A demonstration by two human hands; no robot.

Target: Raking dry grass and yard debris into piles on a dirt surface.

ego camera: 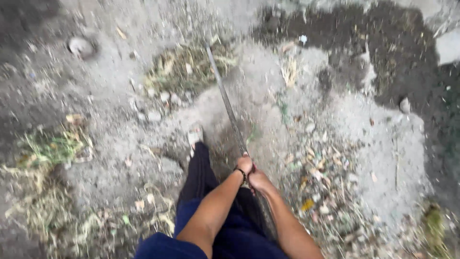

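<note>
- Head view: bare grey-brown ground point(120, 100) spreads to the left and top edges, with open dirt on both sides of the person's legs.
- A darker, damp-looking patch of soil point(383, 52) fills the upper right, its border running down toward the right edge.
- A long, thin tool handle point(229, 108) slants from the hands up and to the left; its far end reaches a heap of dry grass and stalks point(184, 67). The working end is hidden in the heap, so its kind cannot be told.
- The handle looks dull grey-brown, narrow and straight, slightly blurred.
- The left hand point(245, 164) is closed round the handle, a dark band at the wrist.
- The right hand point(259, 180) is closed round the same handle just below, touching the left.
- Both forearms are bare; the legs wear dark blue trousers point(196, 192), and one foot in a pale shoe point(195, 135) stands just left of the handle.
- Another clump of green and yellow cuttings point(48, 153) lies at the left; scattered dry leaves and small stones point(316, 168) lie right of the hands.
- A rounded stone point(80, 46) sits in the dirt at upper left.
</note>
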